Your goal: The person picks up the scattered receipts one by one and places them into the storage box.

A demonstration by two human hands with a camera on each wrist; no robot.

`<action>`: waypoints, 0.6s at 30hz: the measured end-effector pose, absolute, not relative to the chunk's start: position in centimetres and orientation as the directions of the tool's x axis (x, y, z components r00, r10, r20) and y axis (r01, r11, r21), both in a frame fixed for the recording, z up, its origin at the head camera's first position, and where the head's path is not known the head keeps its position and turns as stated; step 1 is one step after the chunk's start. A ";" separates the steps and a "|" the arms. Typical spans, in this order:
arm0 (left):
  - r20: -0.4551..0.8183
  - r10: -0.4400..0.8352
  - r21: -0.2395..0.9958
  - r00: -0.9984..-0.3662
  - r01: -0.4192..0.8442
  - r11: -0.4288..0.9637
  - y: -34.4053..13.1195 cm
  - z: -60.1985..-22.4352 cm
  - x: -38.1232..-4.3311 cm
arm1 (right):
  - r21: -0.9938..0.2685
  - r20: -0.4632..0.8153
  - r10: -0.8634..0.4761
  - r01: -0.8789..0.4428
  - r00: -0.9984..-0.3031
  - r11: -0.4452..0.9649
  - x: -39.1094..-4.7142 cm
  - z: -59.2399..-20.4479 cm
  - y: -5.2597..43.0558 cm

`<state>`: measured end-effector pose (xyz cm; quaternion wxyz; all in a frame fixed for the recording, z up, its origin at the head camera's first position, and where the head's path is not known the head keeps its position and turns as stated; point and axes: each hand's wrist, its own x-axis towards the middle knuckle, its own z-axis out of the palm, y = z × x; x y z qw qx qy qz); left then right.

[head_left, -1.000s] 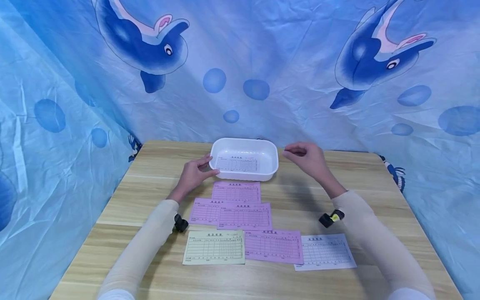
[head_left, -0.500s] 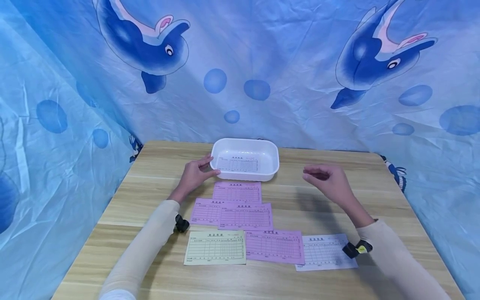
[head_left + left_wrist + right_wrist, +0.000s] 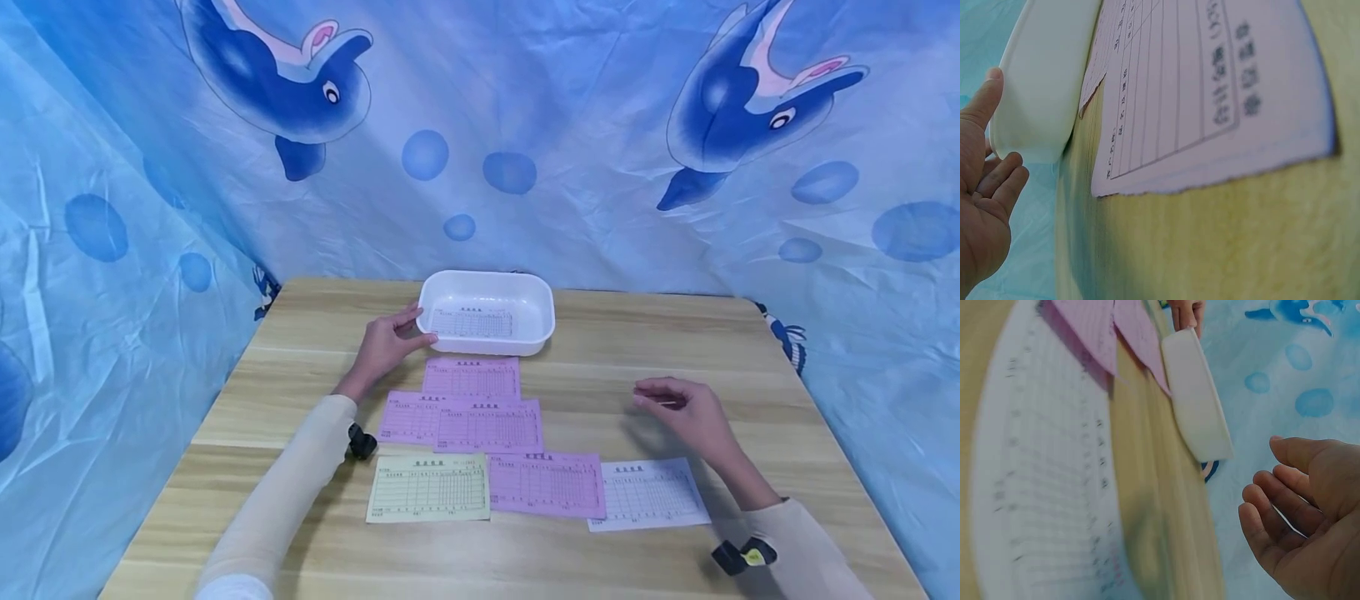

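Note:
My left hand (image 3: 384, 343) holds the left end of a white plastic tray (image 3: 491, 345), its thumb on the front rim and fingers at the side. Inside the tray lies a white printed receipt slip (image 3: 472, 322). In the left wrist view the thumb (image 3: 988, 94) lies against the tray wall. My right hand (image 3: 686, 415) hovers over the right of the table, fingers loosely bent and holding nothing. Nearest below it lies another white receipt slip (image 3: 656, 494), partly under a pink slip (image 3: 546, 485). The right wrist view shows bare space between that hand's fingers and thumb.
Several pink slips, some overlapping, run from the tray's front towards the table's near side; one pink slip (image 3: 472, 379) sits just before the tray. A pale green slip (image 3: 427, 490) lies front left. A blue dolphin-print cloth (image 3: 510, 100) hangs behind the wooden table (image 3: 315, 517).
My right hand has moved away from beside the tray, rightward and towards me, to near the white slip. The left hand stays on the tray.

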<state>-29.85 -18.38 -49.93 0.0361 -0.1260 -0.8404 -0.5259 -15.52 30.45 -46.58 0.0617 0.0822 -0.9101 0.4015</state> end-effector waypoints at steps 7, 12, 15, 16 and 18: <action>0.199 0.177 0.873 -0.964 0.257 0.414 -18.4 -49.9 -29.9 | -0.700 0.121 -0.048 -0.120 -0.991 0.704 -13.6 -47.6 32.3; 0.201 0.185 0.877 -0.962 0.261 0.404 -18.5 -50.0 -29.9 | -0.705 0.094 -0.016 -0.078 -0.995 0.704 -12.2 -48.0 33.3; 0.200 0.186 0.879 -0.962 0.260 0.400 -18.4 -50.0 -29.9 | -0.707 0.082 0.001 -0.057 -0.997 0.705 -11.6 -48.3 33.8; 0.199 0.186 0.880 -0.962 0.259 0.399 -18.4 -49.9 -29.9 | -0.704 0.074 0.007 -0.048 -0.997 0.708 -11.4 -48.3 34.0; 0.197 0.184 0.880 -0.963 0.256 0.400 -18.4 -50.0 -29.8 | -0.708 0.063 0.010 -0.037 -0.998 0.705 -11.0 -48.5 34.3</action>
